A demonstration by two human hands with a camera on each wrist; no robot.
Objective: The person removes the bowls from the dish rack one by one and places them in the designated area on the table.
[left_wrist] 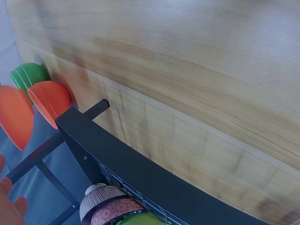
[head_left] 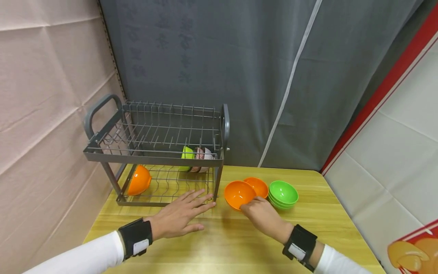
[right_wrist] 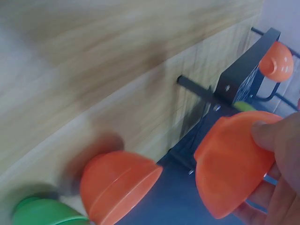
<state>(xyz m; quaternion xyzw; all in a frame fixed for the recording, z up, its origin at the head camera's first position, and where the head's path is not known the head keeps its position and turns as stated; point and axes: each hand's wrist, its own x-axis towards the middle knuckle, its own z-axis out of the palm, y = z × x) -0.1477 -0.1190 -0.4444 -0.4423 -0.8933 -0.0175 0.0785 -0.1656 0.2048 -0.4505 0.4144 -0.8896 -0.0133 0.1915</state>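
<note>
My right hand [head_left: 262,216] pinches the rim of an orange bowl [head_left: 237,195], thumb on one side and fingers on the other. In the right wrist view that bowl [right_wrist: 232,161] is raised off the table, beside the rack's end. Just behind it another orange bowl [head_left: 259,186] stands on the table, next to a stack of green bowls [head_left: 283,193]. My left hand [head_left: 184,214] is spread flat with straight fingers in front of the dish rack's lower tier, holding nothing. Only its fingertips show in the left wrist view.
A two-tier dark dish rack [head_left: 154,156] stands at the left. On its lower tier an orange bowl [head_left: 139,180] leans at the left end; a lime green bowl [head_left: 186,155] and patterned bowls [head_left: 202,158] stand at the right. Behind the wooden table [head_left: 219,251] hangs a grey curtain [head_left: 212,57].
</note>
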